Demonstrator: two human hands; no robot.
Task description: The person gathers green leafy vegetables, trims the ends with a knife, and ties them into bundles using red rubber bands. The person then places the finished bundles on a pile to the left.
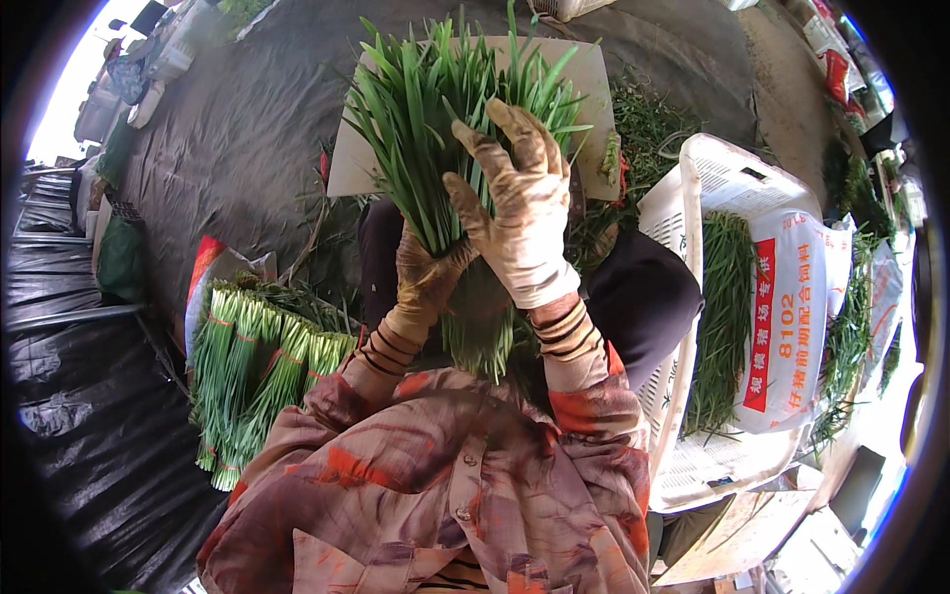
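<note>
A thick bunch of green chives [415, 148] stands between my hands, leaf tips fanned away from me. My left hand [427, 275], in a soiled glove, grips the bunch around its middle. The bunch's other end hangs down toward my lap in shadow. In front of the leaves on the right, my right hand [516, 200] has its gloved fingers spread and holds nothing. Whether its palm touches the leaves cannot be told. Beyond the hands lies a pale flat board [349, 163], partly covered by the leaves. Red bands [623, 178] hang at its right edge.
Banded chive bundles [260, 356] are stacked at my left. On my right, a white plastic crate [690, 223] holds loose chives [716, 319] and a printed feed sack [787, 334]. Leaf scraps [646, 126] litter the dark ground sheet [245, 148].
</note>
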